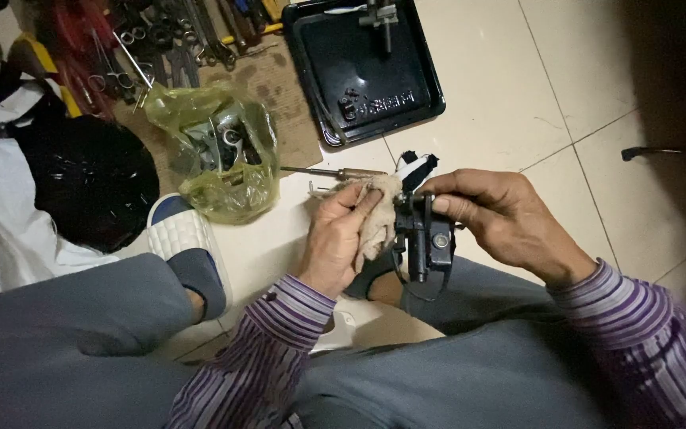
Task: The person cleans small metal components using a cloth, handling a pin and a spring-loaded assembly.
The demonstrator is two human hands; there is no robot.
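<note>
My left hand (341,238) grips a dirty beige rag (376,218) and presses it against a small black metal machine part (426,238). My right hand (502,218) holds that part from the right, with thumb and fingers on its upper end. Both hands sit above my knees, in grey trousers and purple striped sleeves. A thin wire loop hangs under the part.
A black metal tray (363,67) lies on the tiled floor ahead. A yellow plastic bag (220,151) of metal parts, a screwdriver (331,171), a spread of hand tools (168,40), a black plastic bag (89,179) and a white-and-blue sandal (188,246) lie to the left.
</note>
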